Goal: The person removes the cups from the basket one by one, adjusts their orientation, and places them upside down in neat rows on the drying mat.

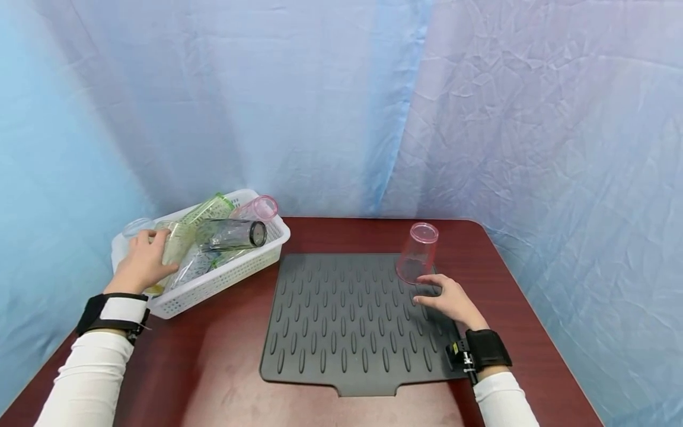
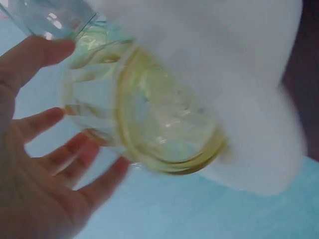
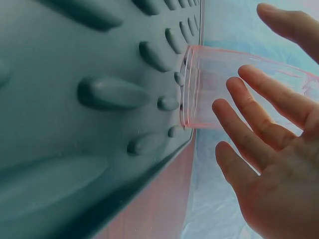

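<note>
At the left, my left hand (image 1: 143,261) reaches over the white basket (image 1: 221,289), fingers spread and loosely bent. A yellow-tinted clear glass (image 2: 172,124) lies close to its fingertips in the left wrist view; whether they touch it is hard to tell. Near the thumb is a clear bluish glass (image 2: 57,17). On the right, a pink clear tumbler (image 1: 417,255) stands upside down at the far right corner of the dark grey drying mat (image 1: 349,320). My right hand (image 1: 450,301) is just in front of it, fingers apart and gripping nothing.
Several more glasses lie in the basket, among them a grey one (image 1: 232,234), a green one (image 1: 213,207) and a pink one (image 1: 258,207). The mat has raised oval ridges. The brown table (image 1: 240,362) ends at a blue curtain (image 1: 320,118).
</note>
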Motion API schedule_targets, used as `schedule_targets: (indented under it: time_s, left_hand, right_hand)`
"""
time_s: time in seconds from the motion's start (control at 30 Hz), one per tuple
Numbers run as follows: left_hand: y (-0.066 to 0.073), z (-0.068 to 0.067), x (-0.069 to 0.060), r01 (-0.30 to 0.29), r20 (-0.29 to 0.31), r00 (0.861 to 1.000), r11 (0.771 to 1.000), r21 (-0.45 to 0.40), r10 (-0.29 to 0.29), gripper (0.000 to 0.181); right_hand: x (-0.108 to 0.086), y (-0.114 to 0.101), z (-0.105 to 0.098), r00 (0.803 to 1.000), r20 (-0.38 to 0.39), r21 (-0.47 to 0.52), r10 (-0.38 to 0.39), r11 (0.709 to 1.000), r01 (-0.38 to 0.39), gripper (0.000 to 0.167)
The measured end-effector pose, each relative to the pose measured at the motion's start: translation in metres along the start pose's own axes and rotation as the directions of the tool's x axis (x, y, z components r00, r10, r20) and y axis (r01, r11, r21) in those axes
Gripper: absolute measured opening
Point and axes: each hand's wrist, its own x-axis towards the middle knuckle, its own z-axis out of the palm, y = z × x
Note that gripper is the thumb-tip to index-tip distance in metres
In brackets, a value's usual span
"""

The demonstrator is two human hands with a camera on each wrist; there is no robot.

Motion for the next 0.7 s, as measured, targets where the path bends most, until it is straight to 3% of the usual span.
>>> schedule_targets:
  time_s: [0.2,0.5,0.7]
  left_hand:
    - [-0.002,-0.007,0.003,0.09,0.155,0.984,0.996,-0.019,-0.086,0.087]
    - [-0.009,-0.006,0.003,0.151,0.205,0.969,0.988,-0.031,-0.141,0.109]
    - [-0.012,-0.001,0.0,0.221,0.279,0.938,0.975,-0.021,-0.207,0.124]
  right_hand:
    - [0.0,0.001,-0.003,1.0,-0.009,-0.012,0.007,1.0,-0.007,0.055]
    - [0.004,0.0,-0.001,0.999,-0.037,-0.033,-0.021,0.999,0.019,0.054]
    - [0.005,0.001,0.0,0.998,-0.061,-0.031,-0.03,0.999,0.028,0.051]
